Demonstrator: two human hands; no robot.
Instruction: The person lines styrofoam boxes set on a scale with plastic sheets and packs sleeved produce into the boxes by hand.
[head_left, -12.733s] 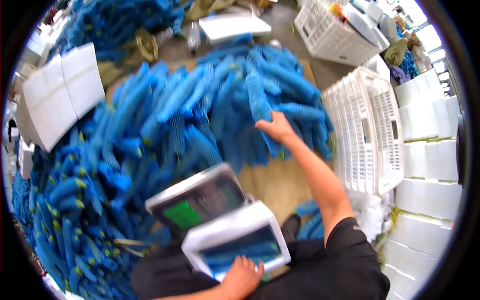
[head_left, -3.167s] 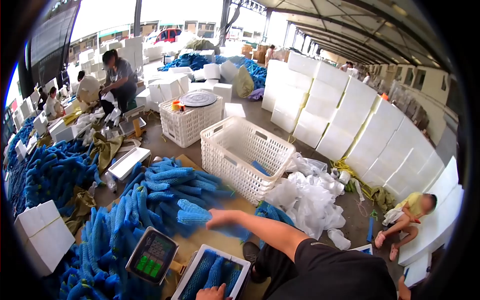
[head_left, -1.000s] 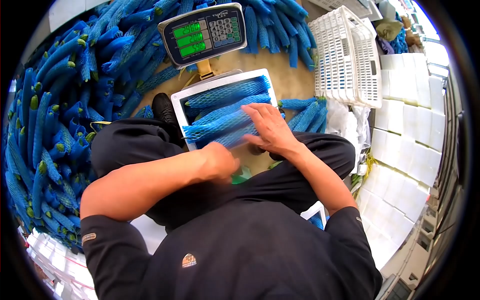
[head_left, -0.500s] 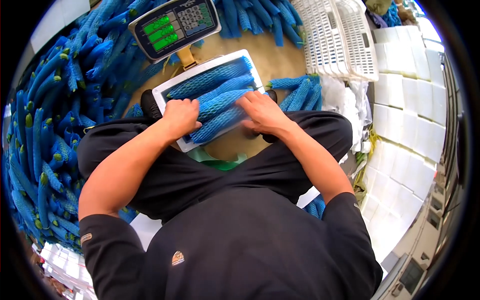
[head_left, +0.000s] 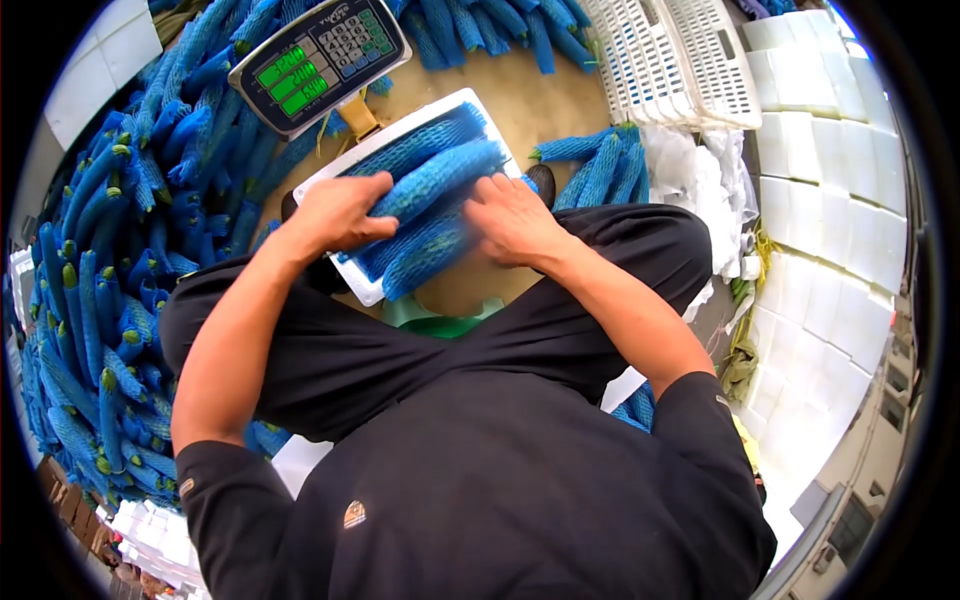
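the bare left forearm (head_left: 255, 290) and bare right forearm (head_left: 622, 305) reached forward from short black fabric sleeves (head_left: 698, 420), slanting in toward each other. the left hand (head_left: 345, 213) lay back upward, its index finger (head_left: 366, 187) and thumb (head_left: 376, 229) closing in a pinching grip. the right hand (head_left: 512, 222) faced it, wrist nearly straight, knuckles bent, fingertips too blurred to read. below, both knees (head_left: 672, 240), in loose black cloth trousers (head_left: 590, 330), were bent and spread wide.

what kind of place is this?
Probably a produce packing area: a lit digital scale display beside a white box holding blue-netted pieces, a big heap of similar netted pieces at left, and stacked white boxes along the right.
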